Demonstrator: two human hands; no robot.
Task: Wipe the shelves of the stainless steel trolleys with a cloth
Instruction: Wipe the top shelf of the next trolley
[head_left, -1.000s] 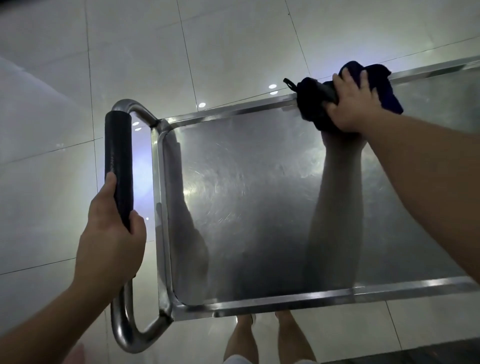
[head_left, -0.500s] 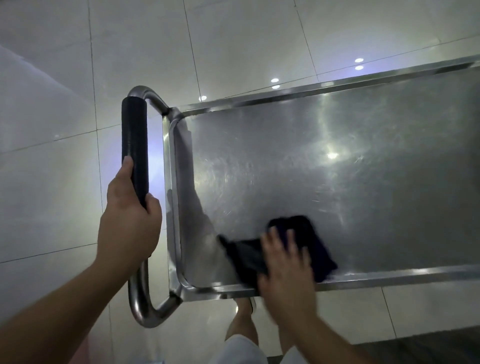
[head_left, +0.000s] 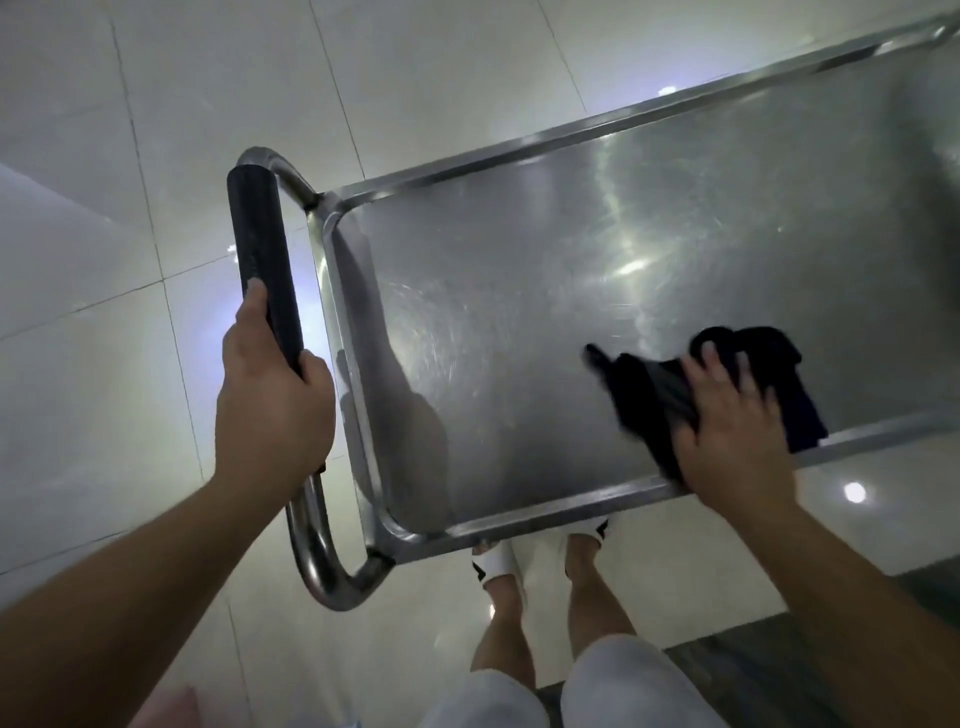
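The stainless steel trolley's top shelf (head_left: 519, 291) fills the middle and right of the view, with a raised rim all round. My left hand (head_left: 270, 395) grips the black sleeve of the trolley handle (head_left: 262, 260) at the shelf's left end. A dark blue cloth (head_left: 649, 384) lies crumpled on the shelf by the near rim. My right hand (head_left: 732, 426) presses flat on the cloth with its fingers spread; it looks blurred.
Glossy pale floor tiles (head_left: 130, 156) surround the trolley. My legs and feet in white sandals (head_left: 493, 566) stand just under the near rim. A darker strip of floor (head_left: 779, 665) lies at the lower right.
My right hand slid the cloth from the far rim down to the near rim, then to the right along it. The left hand kept its hold on the handle.
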